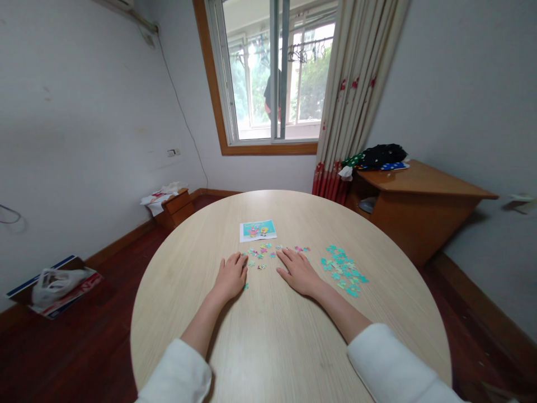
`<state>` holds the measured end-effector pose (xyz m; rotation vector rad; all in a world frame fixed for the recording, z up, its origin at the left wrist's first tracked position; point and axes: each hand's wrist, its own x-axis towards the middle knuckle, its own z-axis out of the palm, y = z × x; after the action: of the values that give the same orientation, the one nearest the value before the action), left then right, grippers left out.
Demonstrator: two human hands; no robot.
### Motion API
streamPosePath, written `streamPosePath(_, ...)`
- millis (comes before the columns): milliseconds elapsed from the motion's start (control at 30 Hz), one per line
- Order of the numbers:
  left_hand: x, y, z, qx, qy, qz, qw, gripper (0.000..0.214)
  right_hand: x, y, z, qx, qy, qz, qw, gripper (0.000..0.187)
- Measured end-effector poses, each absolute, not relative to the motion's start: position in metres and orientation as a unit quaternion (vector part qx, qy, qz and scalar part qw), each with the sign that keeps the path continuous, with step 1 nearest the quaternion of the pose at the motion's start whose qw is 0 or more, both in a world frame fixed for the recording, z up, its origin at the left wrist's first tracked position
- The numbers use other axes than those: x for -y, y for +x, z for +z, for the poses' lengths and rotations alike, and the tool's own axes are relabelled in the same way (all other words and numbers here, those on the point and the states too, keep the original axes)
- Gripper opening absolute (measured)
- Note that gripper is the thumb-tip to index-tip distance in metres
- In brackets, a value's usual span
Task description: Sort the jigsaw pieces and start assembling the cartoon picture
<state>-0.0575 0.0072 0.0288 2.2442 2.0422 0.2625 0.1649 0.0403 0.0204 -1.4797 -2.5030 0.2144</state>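
Observation:
Jigsaw puzzle pieces lie on a round wooden table (260,324). My left hand (230,276) rests palm down at the left of a small cluster of multicoloured pieces (260,253), its fingers slightly bent and its fingertips by the nearest pieces. A teal piece (245,286) shows beside its thumb side. On the right, my right hand (298,272) lies flat with fingers apart, partly covering some pieces; pink pieces (301,248) show just past its fingertips. Behind the cluster is a picture card (259,230) with pink and yellow figures on teal.
A spread of teal pieces (342,271) lies right of my right forearm. Beyond the table are a wooden desk (419,184) with cloth on it, a small cabinet (178,208), and a box (54,285) holding a plastic bag. A person (272,95) stands beyond the window.

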Motion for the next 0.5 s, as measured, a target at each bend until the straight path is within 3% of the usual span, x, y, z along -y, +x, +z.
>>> streamPosePath(500,-0.0060,-0.0550,0.0282,-0.667,0.739,0.088,0.039,0.039,-0.0366,0.1579,0.0219,0.870,-0.462,0.046,0.163,0.043)
